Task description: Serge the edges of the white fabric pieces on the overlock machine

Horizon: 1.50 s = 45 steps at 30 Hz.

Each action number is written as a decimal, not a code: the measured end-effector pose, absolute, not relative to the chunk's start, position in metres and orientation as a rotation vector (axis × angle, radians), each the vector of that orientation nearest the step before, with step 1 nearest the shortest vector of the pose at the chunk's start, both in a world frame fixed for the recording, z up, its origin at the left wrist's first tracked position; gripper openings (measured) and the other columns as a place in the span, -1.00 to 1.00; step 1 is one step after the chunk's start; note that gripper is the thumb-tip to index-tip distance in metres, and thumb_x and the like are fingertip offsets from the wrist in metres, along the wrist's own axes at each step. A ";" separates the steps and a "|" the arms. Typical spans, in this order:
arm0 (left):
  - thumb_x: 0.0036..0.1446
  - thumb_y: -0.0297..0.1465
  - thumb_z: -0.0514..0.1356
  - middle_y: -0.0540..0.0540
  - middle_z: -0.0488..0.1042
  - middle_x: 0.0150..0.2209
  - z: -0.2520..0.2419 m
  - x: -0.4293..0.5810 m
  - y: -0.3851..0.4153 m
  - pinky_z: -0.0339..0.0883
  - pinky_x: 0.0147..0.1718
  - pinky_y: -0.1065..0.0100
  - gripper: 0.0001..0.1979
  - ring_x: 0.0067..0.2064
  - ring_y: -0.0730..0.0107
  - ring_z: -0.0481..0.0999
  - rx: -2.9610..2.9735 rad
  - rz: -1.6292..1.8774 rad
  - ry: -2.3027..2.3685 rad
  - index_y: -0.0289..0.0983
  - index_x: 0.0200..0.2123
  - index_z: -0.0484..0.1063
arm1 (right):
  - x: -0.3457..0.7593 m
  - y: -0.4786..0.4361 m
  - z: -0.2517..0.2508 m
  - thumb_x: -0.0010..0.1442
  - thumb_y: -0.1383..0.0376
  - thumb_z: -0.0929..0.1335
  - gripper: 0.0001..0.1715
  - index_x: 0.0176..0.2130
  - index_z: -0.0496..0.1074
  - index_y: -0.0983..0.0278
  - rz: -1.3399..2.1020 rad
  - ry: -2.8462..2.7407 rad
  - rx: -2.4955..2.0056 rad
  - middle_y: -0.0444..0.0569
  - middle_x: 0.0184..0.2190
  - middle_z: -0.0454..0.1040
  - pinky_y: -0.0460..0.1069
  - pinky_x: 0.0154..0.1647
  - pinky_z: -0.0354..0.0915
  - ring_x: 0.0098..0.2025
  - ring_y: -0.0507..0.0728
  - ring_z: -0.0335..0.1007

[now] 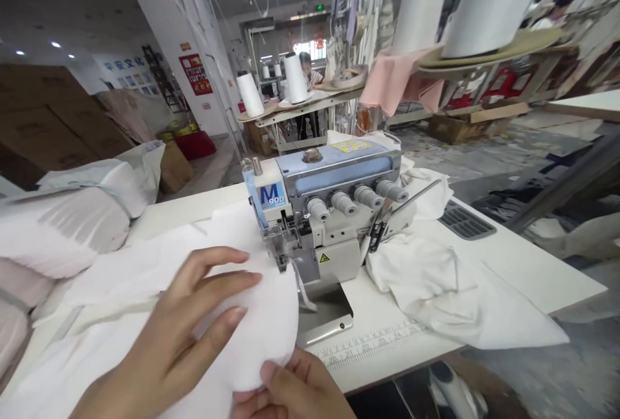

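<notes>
A white fabric piece lies on the white sewing table, its far edge reaching under the presser foot of the overlock sewing machine. My left hand rests flat on the fabric with fingers spread, fingertips close to the needle area. My right hand is at the near edge of the table and pinches the fabric's curved near edge between thumb and fingers.
More white cloth is heaped right of the machine. Bundled white fabric stacks sit at the left. Thread cones stand on a far table where another person sits. A printed ruler runs along the table's front edge.
</notes>
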State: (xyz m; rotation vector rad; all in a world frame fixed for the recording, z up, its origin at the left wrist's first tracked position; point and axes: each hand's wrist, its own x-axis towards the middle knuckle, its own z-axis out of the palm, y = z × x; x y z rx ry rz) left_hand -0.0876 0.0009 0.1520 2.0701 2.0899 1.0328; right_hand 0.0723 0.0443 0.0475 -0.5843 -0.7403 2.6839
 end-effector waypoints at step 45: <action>0.35 -0.33 -0.08 -0.03 0.19 0.29 0.106 -0.055 -0.006 0.04 0.26 0.14 -0.56 0.32 0.27 0.09 2.424 0.582 2.084 -0.19 0.27 0.13 | 0.079 0.055 0.052 0.14 0.04 0.41 -0.64 -0.40 0.46 0.30 2.003 -1.225 -0.760 -0.16 -0.57 0.43 -0.13 -0.42 0.33 -0.50 -0.01 0.42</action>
